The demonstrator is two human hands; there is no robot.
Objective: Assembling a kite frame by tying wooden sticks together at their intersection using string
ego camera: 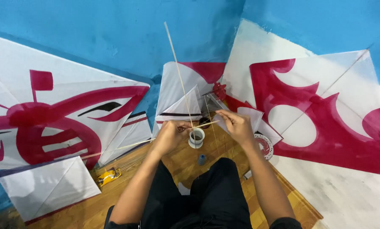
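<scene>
Blue walls behind, both hands (204, 129) pinch crossed thin sticks (185, 101), apparently tying hard-to-see thread.

Both bare forearms reach forward from the bottom of the view and angle inward, so the two hands meet close together near the middle. The left hand (169, 135) is curled, knuckles up, its fingers (180, 126) pinched together at the tips. The right hand (236, 126) faces it, wrist slightly bent, fingers likewise drawn into a pinch.
</scene>
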